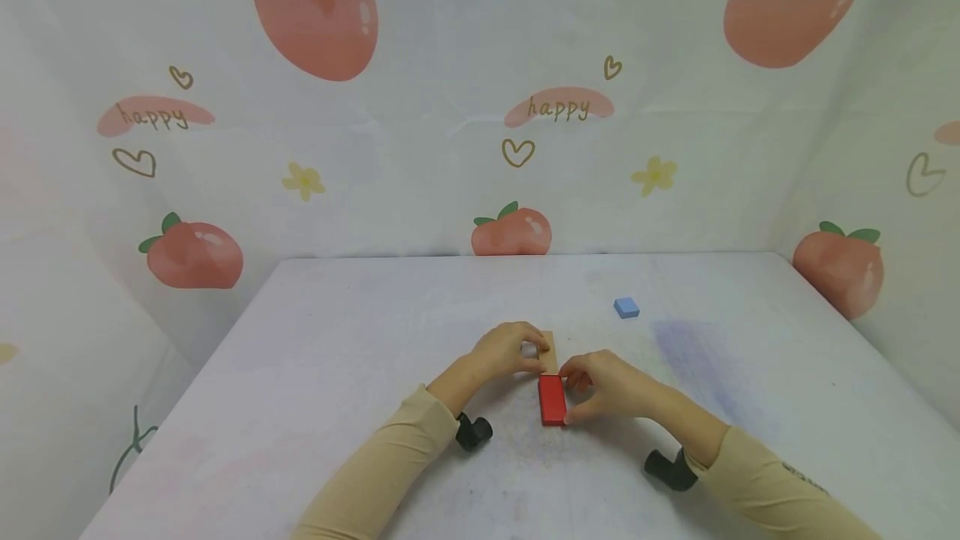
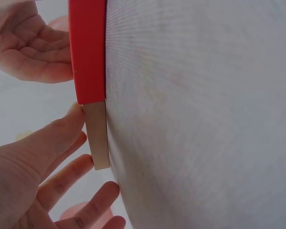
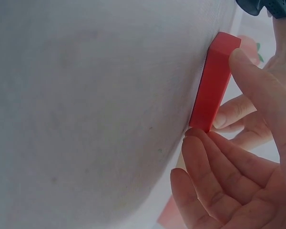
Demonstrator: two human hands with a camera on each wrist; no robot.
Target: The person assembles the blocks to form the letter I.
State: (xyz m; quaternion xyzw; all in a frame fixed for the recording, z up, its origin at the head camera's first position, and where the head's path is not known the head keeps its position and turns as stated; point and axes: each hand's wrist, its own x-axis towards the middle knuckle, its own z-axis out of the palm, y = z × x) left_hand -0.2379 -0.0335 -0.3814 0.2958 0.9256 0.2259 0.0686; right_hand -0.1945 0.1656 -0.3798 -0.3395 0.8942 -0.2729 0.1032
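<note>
A red rectangular block (image 1: pixel 552 401) lies flat on the table, end to end with a plain wooden block (image 1: pixel 550 354) just beyond it. My right hand (image 1: pixel 615 386) holds the red block from its right side, the thumb at the near end and fingertips by the far end. In the right wrist view the thumb touches the red block (image 3: pixel 214 83) at its end. With my left hand (image 1: pixel 508 348) I hold the wooden block from the left. The left wrist view has thumb and fingertips spread along the wooden block (image 2: pixel 97 136), which meets the red one.
A small blue block (image 1: pixel 627 307) sits farther back on the white table (image 1: pixel 375 340), right of the hands. A dark wrist camera (image 1: pixel 474 432) is on the left wrist, another camera (image 1: pixel 671 470) on the right. Behind the table hangs a peach-printed cloth (image 1: pixel 420 107).
</note>
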